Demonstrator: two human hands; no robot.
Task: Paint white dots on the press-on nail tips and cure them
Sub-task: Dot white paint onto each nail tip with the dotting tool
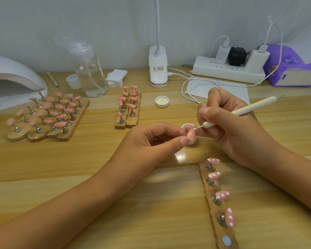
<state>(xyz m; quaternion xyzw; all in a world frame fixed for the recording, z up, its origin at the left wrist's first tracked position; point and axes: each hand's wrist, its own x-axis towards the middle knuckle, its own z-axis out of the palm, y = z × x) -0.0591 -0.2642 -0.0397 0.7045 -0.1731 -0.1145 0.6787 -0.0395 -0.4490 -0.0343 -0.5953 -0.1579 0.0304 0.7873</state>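
Fingers (176, 141) of the left hand (151, 139) pinch one glossy pink, almond-shaped nail tip (190, 135) just over a small round white pot (186, 125). Right hand (228, 123) is curled round a matte cream dotting pen (241, 112), whose fine metal ball end sits at the tip's narrow end, prob. touching.

Front right on the wood-grain desk (97, 168) I see a rough-edged wood strip (213, 209) w/ round metal stands holding four dotted tips (222, 194), pink w/ white spots. Plain pink tips stand on a wood strip group (48, 123) at left and a strip pair (128, 119) at centre.

At the back are a smooth white dome lamp (13, 78), a clear plastic pump bottle (90, 72) and a small jar (73, 80) w/ a script label I can't read. The clip lamp (158, 69) has a red sticker, too blurry to read.
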